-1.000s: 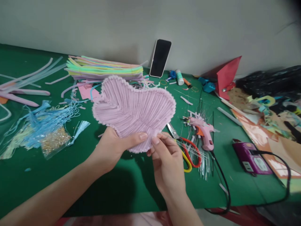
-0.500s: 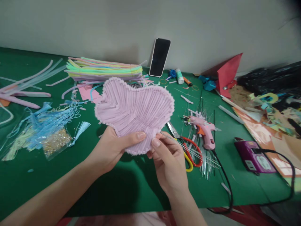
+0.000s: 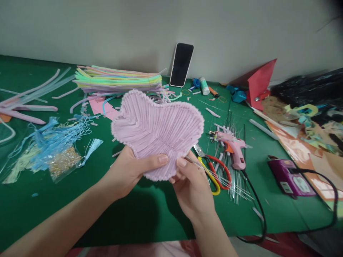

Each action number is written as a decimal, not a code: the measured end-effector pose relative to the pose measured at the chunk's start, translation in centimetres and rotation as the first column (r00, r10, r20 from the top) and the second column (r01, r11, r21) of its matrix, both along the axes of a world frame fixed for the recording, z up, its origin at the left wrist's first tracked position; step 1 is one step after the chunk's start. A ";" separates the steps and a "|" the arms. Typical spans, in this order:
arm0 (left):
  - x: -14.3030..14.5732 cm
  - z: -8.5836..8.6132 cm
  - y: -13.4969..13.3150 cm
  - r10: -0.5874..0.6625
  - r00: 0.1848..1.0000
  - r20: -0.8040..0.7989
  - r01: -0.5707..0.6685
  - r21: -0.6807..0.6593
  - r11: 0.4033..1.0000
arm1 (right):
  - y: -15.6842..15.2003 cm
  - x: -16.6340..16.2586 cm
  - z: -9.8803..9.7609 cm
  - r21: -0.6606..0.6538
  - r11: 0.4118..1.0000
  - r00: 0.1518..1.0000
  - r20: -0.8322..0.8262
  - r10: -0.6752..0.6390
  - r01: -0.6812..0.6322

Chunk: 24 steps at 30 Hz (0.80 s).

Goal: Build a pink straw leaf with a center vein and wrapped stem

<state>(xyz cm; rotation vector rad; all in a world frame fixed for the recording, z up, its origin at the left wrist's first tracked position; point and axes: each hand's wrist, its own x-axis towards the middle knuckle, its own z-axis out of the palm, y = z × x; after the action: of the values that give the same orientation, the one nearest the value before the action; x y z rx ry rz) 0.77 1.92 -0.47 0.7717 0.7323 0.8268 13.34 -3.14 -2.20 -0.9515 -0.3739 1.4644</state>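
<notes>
A lilac heart-like piece of pipe cleaners (image 3: 158,125), ridged and edged with a beaded-looking border, is held up above the table. My left hand (image 3: 128,171) grips its lower left, thumb flat on the front and the other fingers hidden behind. My right hand (image 3: 193,182) pinches the lower right edge between thumb and fingers. Several thin wires (image 3: 219,178) stick out to the right beside that hand; where their near ends attach I cannot tell. Scissors (image 3: 218,171) with red and yellow handles lie just right of my right hand.
On the green table (image 3: 66,210) lie a pink glue gun (image 3: 232,146) over loose wires, a purple power adapter (image 3: 291,178) with a black cord, blue tassels (image 3: 59,139), a bag of gold bits (image 3: 64,160) and bundled pipe cleaners (image 3: 120,78). A phone (image 3: 182,64) leans on the wall.
The lilac piece has shifted slightly right and down, tilting a little. My right thumb has moved slightly right along its edge; both hands keep their hold.
</notes>
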 end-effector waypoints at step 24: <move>-0.3 -0.4 0.3 0.117 0.993 -0.028 -0.114 0.081 0.990 | -0.4 -0.5 -0.6 0.085 0.995 0.976 0.207 -0.072 0.055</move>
<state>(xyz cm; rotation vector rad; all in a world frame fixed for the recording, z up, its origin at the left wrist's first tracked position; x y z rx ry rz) 0.43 2.26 -0.87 0.8215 0.7827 0.9547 12.80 -3.53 -2.76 -1.0485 -0.5468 1.2852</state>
